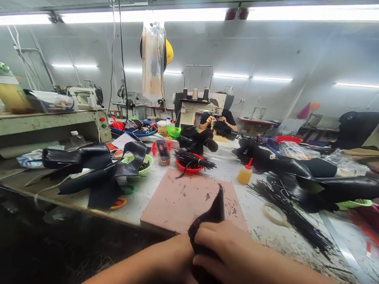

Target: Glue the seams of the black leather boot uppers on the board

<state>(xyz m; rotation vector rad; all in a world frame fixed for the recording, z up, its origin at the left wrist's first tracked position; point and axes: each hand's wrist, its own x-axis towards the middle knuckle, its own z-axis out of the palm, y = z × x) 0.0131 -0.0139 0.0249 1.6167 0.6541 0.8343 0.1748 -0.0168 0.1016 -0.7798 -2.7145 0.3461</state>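
A black leather piece [214,211] rises to a narrow curved tip over the front of a pink board [183,197]. My right hand [222,246] is closed round the piece, its bent fingers across the leather. On the other side, my left hand [177,256] is at the leather's lower left, its fingers hidden behind the piece and the bottom of the view. Behind the board, a bundle of black strips [192,158] lies across a red basket [189,170]. A glue bottle [244,173] with a red tip stands to the board's right.
Black leather pieces [97,167] lie at the left near a green basket [145,173] and orange scissors handles [119,204]. On the right are more leather [296,173], loose black strips [299,221] and a tape roll [275,215]. A person [220,120] works at a sewing machine beyond.
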